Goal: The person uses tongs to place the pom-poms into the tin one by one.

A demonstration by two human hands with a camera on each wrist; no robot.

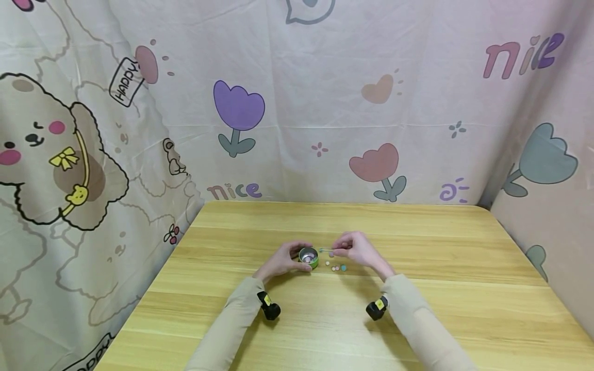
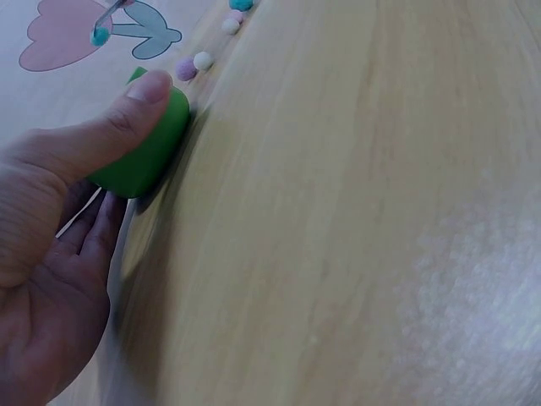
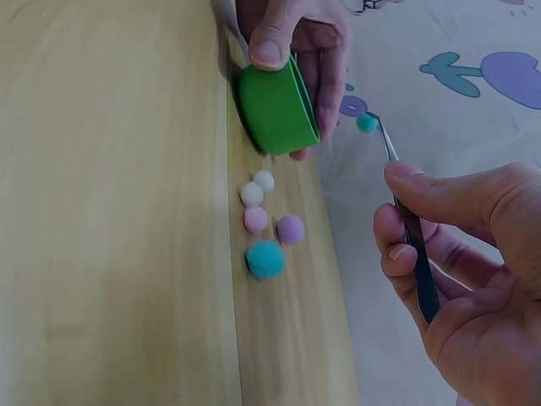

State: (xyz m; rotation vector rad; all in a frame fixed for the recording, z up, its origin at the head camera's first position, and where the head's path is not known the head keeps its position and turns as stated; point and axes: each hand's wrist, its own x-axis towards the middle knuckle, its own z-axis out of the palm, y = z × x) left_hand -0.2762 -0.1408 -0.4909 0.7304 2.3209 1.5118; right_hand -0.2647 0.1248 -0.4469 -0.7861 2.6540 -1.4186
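My left hand (image 1: 284,259) holds a small round green tin (image 3: 275,112) on the table, thumb on one side and fingers round the other. In the head view, several pale balls lie inside the silvery tin. Between the thumb and fingers of my right hand (image 3: 473,245) are dark tweezers (image 3: 412,241). Their tips pinch a small teal pom-pom (image 3: 366,123), raised to the right of the tin. Beside the tin lie a larger teal pom-pom (image 3: 265,259), a purple one (image 3: 290,229), a pink one (image 3: 256,220) and two white pom-poms (image 3: 252,194).
The wooden table (image 1: 223,237) runs back to a printed cloth (image 1: 297,118) that hangs behind it and along both sides. A black wrist camera (image 1: 270,308) is strapped to the left sleeve, and another camera (image 1: 377,308) to the right sleeve.
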